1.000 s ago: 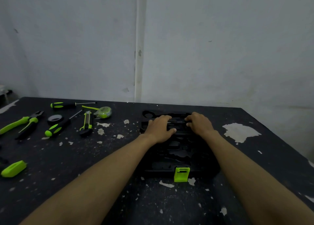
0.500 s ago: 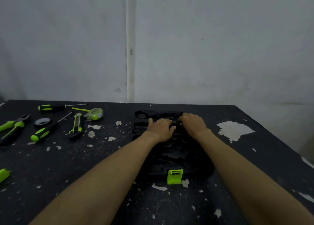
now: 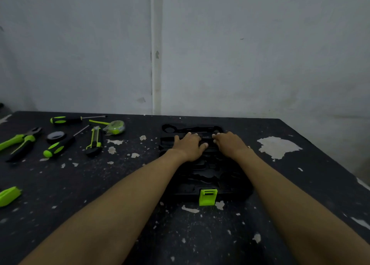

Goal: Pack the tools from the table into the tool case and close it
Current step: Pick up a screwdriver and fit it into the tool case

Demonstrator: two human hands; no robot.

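Observation:
A black tool case point(image 3: 202, 176) lies open and flat on the dark table, its green latch point(image 3: 208, 197) at the near edge. My left hand point(image 3: 189, 146) and my right hand point(image 3: 228, 143) rest side by side on the far part of its moulded tray, fingers loosely bent on the plastic. What lies under the fingers is hidden. Green-and-black tools lie at the left: two screwdrivers point(image 3: 69, 120) point(image 3: 60, 145), pliers point(image 3: 21, 141), a utility knife point(image 3: 95, 139), a tape measure point(image 3: 114, 127) and a roll of black tape point(image 3: 56, 136).
A green item point(image 3: 9, 195) sits at the table's left edge. The table point(image 3: 104, 184) is black with chipped white patches, one large one point(image 3: 277, 146) right of the case. A pale wall stands right behind the table's far edge.
Both hands stay on the case's far part, with little shift. The camera has swung slightly, so the tools at the left show more fully again.

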